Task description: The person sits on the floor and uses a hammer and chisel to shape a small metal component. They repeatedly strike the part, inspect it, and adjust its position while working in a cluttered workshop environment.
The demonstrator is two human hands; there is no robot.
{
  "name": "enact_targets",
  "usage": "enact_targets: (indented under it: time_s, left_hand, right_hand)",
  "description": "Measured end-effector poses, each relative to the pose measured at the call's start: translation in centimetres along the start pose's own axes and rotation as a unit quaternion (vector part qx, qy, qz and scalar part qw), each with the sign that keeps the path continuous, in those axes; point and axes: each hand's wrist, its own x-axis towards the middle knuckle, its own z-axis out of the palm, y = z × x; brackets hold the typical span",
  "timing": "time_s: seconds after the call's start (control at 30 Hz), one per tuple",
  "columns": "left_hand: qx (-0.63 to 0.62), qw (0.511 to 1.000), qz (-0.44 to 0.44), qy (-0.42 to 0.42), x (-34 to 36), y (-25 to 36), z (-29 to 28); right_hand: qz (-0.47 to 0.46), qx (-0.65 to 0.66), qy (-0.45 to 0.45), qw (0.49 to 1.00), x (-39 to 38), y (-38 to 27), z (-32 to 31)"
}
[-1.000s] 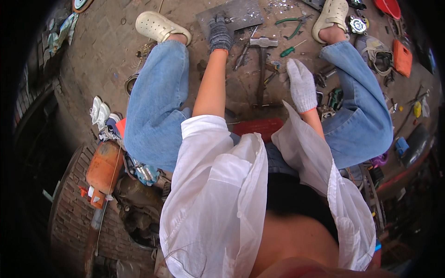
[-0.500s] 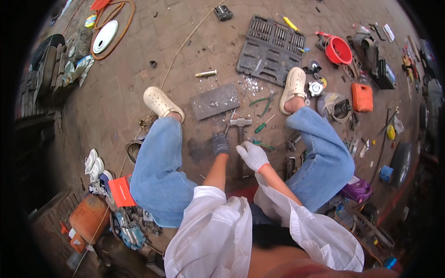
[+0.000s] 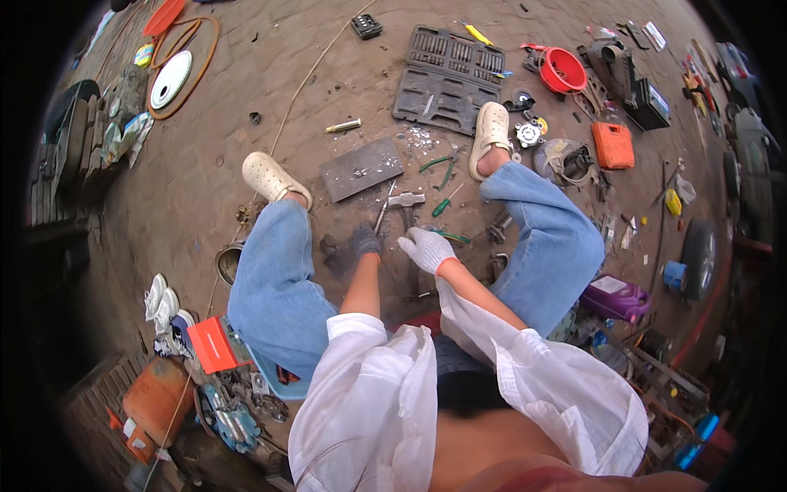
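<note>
My left hand [image 3: 366, 240], in a dark grey glove, is closed at the lower end of a thin metal rod [image 3: 384, 210] that slants up toward a flat grey metal plate [image 3: 340, 175]. Its fingers are blurred. A hammer [image 3: 407, 199] lies between my hands, its head up and its dark handle running toward me. Beside that handle is my right hand [image 3: 427, 249] in a white glove, fingers curled inward; what they hold, if anything, is hidden. Green-handled pliers [image 3: 448, 170], a green screwdriver [image 3: 444, 203] and another green-handled tool [image 3: 451, 236] lie to its right.
My feet in cream clogs [image 3: 275, 177] flank the work spot. Beyond is an open black tool case [image 3: 434, 98] with bits. Off to the right are a red bowl [image 3: 563, 70], an orange case [image 3: 613, 145] and a purple jug [image 3: 615, 297]. A red box [image 3: 216, 344] sits left.
The whole view has shifted, so the ground things sit further left and higher. Against the plate, my left hand has moved slightly left. The hammer keeps its place beside the plate.
</note>
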Motion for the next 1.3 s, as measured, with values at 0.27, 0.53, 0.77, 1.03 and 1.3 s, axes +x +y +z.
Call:
enact_targets:
  time_s: [0.27, 0.53, 0.77, 1.03, 1.3]
  left_hand:
    - [-0.01, 0.987, -0.045, -0.152, 1.0, 0.8, 1.2]
    - [-0.099, 0.964, -0.16, -0.189, 1.3, 0.1, 0.2]
    - [-0.271, 0.955, -0.122, 0.024, -3.2, 9.6, -7.7]
    - [-0.335, 0.926, -0.033, 0.173, -6.2, 17.6, -14.0]
    - [-0.33, 0.925, 0.063, 0.175, -7.8, 20.0, -15.6]
  right_hand:
    - [0.018, -0.023, -0.019, 0.999, -0.6, 1.7, 1.2]
    - [-0.023, 0.001, 0.011, 1.0, 1.2, 0.3, 2.7]
    - [-0.281, -0.077, 0.172, 0.941, 5.3, 2.0, 2.8]
    - [0.05, 0.397, 0.117, 0.909, 1.2, -2.8, -6.9]
    - [-0.122, -0.05, 0.334, 0.933, -5.1, -6.5, -8.2]
